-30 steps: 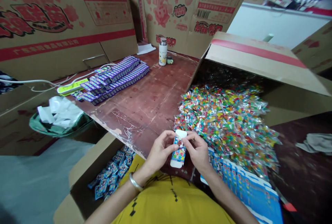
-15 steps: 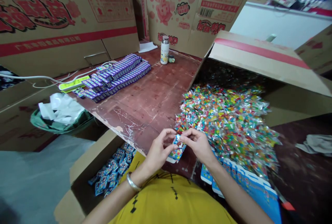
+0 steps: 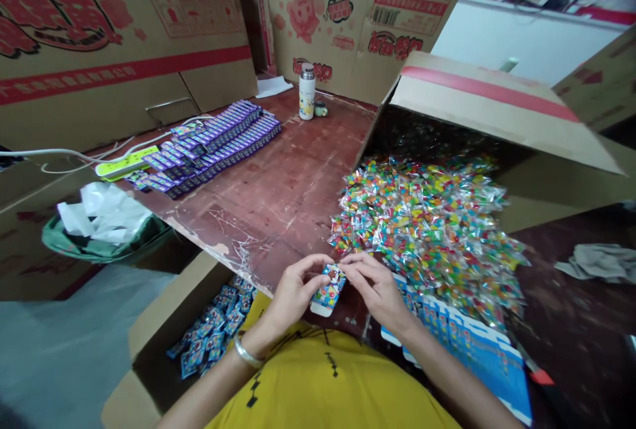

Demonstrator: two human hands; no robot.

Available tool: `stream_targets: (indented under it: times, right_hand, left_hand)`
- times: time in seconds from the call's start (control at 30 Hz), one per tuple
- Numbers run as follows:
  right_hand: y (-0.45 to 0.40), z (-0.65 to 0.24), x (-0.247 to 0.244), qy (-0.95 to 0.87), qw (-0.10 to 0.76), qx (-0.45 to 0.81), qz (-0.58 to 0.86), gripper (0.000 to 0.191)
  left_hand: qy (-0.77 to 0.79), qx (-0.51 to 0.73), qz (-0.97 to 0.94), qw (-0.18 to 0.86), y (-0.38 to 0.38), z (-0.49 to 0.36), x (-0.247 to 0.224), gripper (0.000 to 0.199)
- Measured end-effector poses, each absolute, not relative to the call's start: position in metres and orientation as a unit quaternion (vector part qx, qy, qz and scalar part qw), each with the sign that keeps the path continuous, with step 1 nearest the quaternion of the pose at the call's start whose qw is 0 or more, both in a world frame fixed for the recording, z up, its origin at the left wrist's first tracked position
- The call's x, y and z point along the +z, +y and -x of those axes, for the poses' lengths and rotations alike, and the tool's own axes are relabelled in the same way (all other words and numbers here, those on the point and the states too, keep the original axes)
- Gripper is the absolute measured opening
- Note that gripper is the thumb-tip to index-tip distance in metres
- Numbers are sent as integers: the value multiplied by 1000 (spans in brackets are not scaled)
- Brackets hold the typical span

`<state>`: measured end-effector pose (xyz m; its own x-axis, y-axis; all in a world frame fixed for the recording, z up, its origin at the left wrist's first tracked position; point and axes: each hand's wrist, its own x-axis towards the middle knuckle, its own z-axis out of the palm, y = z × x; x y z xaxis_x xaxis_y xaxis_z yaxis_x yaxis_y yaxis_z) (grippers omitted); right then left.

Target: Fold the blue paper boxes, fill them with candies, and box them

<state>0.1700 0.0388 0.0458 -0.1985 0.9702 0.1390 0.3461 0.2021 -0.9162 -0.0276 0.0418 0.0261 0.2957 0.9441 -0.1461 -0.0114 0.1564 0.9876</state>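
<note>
Between my hands, over the table's near edge, is a small blue printed candy box (image 3: 328, 288) with a white flap sticking out at its lower end. My left hand (image 3: 297, 288) pinches its left side between thumb and fingers. At the upper right corner, my right hand (image 3: 373, 285) has its fingertips closed against the box's top end. Clear packets of colourful candy (image 3: 427, 230) lie heaped just beyond my right hand. Under my right forearm is a row of flat blue cartons (image 3: 462, 343). Below my left hand, a cardboard box (image 3: 163, 310) holds many blue candy boxes (image 3: 213, 330).
Rows of purple boxes (image 3: 213, 147) stand on the red-brown table (image 3: 278, 197), beside a yellow-green power strip (image 3: 126, 163). A thermos (image 3: 307, 95) and its cup stand farther back. An open carton (image 3: 487, 95) lies behind the candy heap; a green bag (image 3: 99, 250) holds white paper.
The view has shifted slightly, moving the scene left. My right fingers have moved from the box's face to its top edge, and the lower white flap shows more. The left hand keeps its grip.
</note>
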Motion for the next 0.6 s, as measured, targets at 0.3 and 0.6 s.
stream_targets:
  times: [0.3,0.6]
  right_hand:
    - [71,-217,22,-774,197,212,564,17]
    - [74,-200,-53,-831,280,150,457,19]
  left_hand:
    - [543,470,-382,581,66,72,14,39]
    - [519,416,-332,669,58,76,15,40]
